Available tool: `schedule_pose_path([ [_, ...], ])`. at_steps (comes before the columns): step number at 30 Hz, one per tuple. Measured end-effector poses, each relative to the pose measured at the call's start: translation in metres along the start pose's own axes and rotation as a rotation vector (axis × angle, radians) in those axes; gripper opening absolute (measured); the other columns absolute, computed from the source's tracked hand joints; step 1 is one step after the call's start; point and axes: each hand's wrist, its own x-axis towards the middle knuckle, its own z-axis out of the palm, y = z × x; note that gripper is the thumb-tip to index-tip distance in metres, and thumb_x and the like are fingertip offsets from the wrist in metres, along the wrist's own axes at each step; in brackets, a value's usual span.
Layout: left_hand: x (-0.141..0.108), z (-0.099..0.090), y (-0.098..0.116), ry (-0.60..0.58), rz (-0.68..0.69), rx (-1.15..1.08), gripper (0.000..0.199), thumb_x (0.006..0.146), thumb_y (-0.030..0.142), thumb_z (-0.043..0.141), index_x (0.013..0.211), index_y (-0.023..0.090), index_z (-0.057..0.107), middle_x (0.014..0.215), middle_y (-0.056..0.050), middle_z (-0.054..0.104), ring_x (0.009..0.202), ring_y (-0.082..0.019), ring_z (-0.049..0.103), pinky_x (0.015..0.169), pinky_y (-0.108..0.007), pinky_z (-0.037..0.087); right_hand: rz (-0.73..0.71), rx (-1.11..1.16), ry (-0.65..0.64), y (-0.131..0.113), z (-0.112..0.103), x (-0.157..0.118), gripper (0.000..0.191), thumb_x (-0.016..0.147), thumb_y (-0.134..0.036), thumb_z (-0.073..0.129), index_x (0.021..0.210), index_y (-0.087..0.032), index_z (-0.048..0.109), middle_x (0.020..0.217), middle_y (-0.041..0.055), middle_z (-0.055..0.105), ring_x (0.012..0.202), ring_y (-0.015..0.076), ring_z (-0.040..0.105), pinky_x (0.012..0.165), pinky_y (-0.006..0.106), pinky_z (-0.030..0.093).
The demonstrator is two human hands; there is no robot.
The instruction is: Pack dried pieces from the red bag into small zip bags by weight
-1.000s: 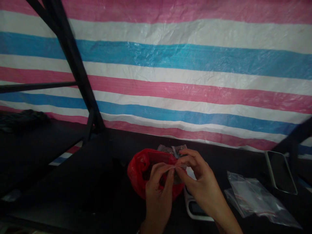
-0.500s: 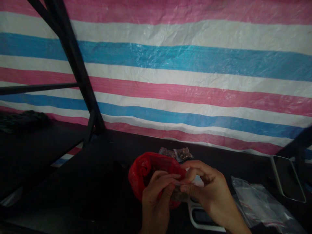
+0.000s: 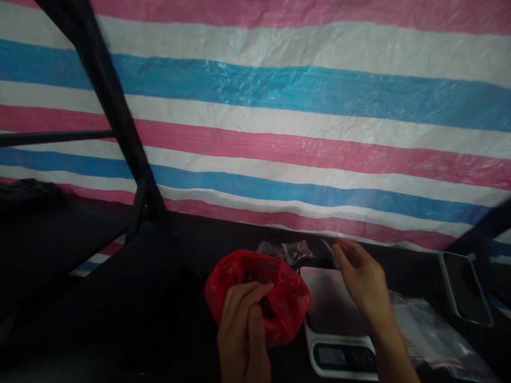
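My left hand [image 3: 243, 324] rests over the near rim of a red plastic bag [image 3: 293, 298]. Its fingers are stretched out and I see nothing held in them. Dark bits [image 3: 265, 306] show inside the bag, partly behind that hand. Beyond the kitchen scale [image 3: 329, 303], my right hand [image 3: 361, 276] pinches a small clear zip bag [image 3: 330, 252], seen nearly edge-on and blurred. Its contents cannot be made out. Just left of that hand, two small filled zip bags [image 3: 297, 251] lie on the black table. The scale's pan is partly hidden by my right forearm.
Flat clear zip bags [image 3: 427, 330] lie in a pile right of the scale. A phone [image 3: 466, 287] lies farther right. Behind the table hangs a striped tarp [image 3: 279, 122]. A black metal frame [image 3: 112, 101] slants up at left, beside a dark shelf [image 3: 59, 239].
My hands have parted. The right one has moved away over the scale to its far edge, carrying the small zip bag. My left hand stays at the red bag, fingers now straighter.
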Motion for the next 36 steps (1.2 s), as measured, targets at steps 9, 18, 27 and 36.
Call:
schedule_pose_path([
  [9,0.0,0.0,0.009,-0.101,0.192,0.03,0.031,0.101,0.007,0.039,0.112,0.02,0.065,0.105,-0.005,0.064,0.101,-0.015,0.061,0.09,-0.024,0.052,0.249,-0.612,-0.073,0.022,-0.122,0.01,0.03,0.074,-0.043,0.065,0.093,-0.022,0.076,0.093,0.014,0.081,0.093,0.037,0.077,0.084,0.047,0.059],
  [18,-0.004,0.01,0.023,-0.124,0.274,-0.059,0.029,0.096,0.001,0.042,0.105,0.018,0.063,0.097,-0.004,0.061,0.092,-0.013,0.06,0.083,-0.023,0.051,0.127,-0.722,-0.572,0.068,-0.157,-0.017,0.031,0.062,-0.021,0.064,0.091,-0.027,0.075,0.105,0.0122,0.078,0.099,0.032,0.075,0.086,0.039,0.058],
  [27,-0.011,0.024,0.04,-0.174,0.383,0.025,0.02,0.098,0.014,0.055,0.116,0.018,0.064,0.106,-0.008,0.067,0.101,-0.018,0.064,0.093,-0.031,0.053,0.005,-0.437,-0.364,-0.014,-0.133,-0.024,0.032,0.077,-0.042,0.063,0.105,-0.026,0.07,0.084,0.0066,0.08,0.073,0.0282,0.076,0.061,0.034,0.056],
  [36,-0.02,0.038,0.041,-0.229,0.306,0.158,0.042,0.099,0.023,0.056,0.141,0.015,0.052,0.121,-0.01,0.071,0.121,-0.024,0.058,0.107,-0.036,0.05,-0.103,-0.072,-0.756,-0.079,-0.07,-0.075,0.019,0.095,-0.031,0.065,0.113,-0.031,0.072,0.1,-0.0016,0.078,0.091,0.0166,0.073,0.081,0.025,0.057],
])
